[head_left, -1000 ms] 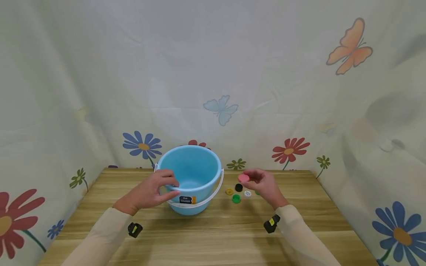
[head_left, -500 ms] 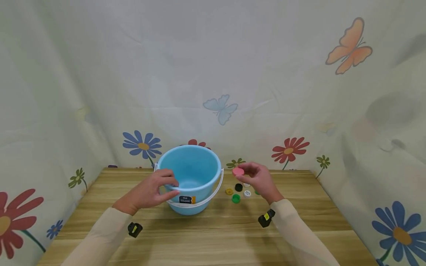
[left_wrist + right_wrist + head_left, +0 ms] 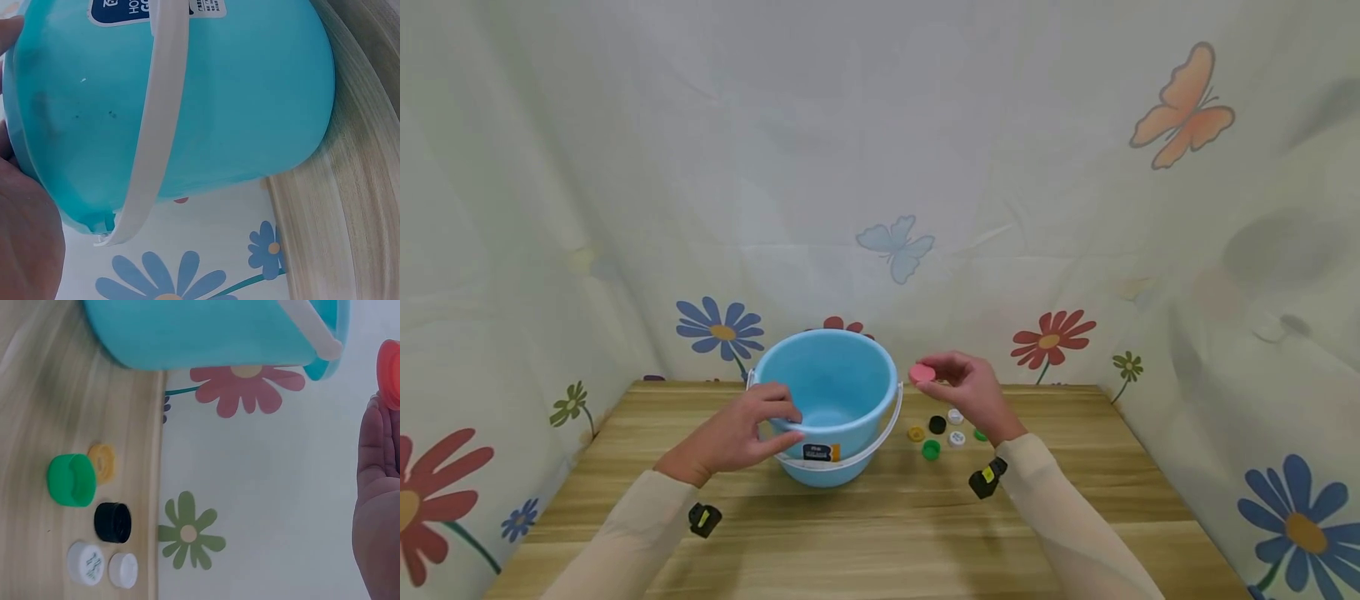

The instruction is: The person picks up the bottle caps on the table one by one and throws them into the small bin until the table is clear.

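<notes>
Below the frame's middle, the right hand (image 3: 973, 390) has moved up and left, its grip pinching the pink cap (image 3: 922, 374), now nearer the blue bucket (image 3: 827, 367) (still outside it). The left hand (image 3: 751, 427) holds the blue bucket.

Soft and pale all around

A pale cloth (image 3: 775, 167) hangs behind the table (image 3: 880, 550) and down both sides, with some folds and creases. An orange butterfly (image 3: 1183, 92) is up high on the right. A light blue butterfly (image 3: 897, 248) is near the middle. Down low at the back are a blue flower (image 3: 722, 332) and a red flower (image 3: 1049, 341). More flowers (image 3: 1306, 533) are on the sides. The table top looks like wood, with brown stripes. The light is soft and a bit dim.
</notes>
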Demonstrator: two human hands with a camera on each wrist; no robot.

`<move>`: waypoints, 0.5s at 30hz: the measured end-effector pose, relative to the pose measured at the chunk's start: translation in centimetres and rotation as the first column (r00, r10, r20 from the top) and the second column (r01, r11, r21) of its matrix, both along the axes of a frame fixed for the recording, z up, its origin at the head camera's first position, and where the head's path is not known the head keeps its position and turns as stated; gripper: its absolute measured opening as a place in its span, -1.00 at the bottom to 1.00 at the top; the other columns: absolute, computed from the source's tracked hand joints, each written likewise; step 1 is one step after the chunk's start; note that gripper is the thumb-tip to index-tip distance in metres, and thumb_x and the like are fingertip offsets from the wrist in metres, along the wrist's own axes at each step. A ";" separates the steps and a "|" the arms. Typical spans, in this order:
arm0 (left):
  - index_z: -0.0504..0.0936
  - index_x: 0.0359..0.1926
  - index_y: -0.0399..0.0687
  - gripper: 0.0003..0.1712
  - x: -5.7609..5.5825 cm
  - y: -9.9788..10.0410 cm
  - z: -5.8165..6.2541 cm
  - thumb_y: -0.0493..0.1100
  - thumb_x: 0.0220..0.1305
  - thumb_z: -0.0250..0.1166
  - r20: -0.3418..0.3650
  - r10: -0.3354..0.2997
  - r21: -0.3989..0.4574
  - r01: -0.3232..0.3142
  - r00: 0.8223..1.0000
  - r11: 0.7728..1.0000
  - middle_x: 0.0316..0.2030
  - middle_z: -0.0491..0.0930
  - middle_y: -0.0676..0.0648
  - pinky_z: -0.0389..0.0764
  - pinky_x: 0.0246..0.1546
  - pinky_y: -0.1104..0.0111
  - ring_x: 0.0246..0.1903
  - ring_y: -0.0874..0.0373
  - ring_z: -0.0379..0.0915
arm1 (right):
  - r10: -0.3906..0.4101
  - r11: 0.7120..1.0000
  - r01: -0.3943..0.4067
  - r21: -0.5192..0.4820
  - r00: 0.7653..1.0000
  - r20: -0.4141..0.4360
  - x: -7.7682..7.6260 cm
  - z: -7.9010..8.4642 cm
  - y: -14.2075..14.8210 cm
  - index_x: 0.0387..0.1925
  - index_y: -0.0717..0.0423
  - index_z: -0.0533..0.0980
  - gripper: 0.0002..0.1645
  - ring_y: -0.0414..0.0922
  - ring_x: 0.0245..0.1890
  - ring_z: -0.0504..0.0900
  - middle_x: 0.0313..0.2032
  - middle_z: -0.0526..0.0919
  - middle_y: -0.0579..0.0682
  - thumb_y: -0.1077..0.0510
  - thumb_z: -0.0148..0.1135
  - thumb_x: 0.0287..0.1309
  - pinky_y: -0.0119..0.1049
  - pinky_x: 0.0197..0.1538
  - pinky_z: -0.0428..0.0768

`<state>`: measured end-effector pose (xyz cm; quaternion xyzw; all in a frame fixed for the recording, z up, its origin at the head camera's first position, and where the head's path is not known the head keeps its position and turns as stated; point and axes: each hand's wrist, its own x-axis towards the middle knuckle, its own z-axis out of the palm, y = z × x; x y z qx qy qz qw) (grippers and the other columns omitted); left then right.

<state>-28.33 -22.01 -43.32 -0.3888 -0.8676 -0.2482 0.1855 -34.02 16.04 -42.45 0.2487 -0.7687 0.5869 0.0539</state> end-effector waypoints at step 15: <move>0.70 -0.24 0.33 -0.84 -0.4 -0.2 -0.2 0.04 0.19 0.52 -0.008 -0.020 0.017 0.020 1.000 1.000 -0.24 0.51 0.27 0.67 -0.09 0.16 -0.13 0.32 0.43 | 0.005 1.000 -0.004 0.023 1.000 -0.030 -1.1 0.8 -2.4 0.10 -0.01 0.65 -0.49 -0.02 0.05 0.70 0.05 0.73 -0.05 -0.01 0.55 0.12 -0.27 0.08 0.69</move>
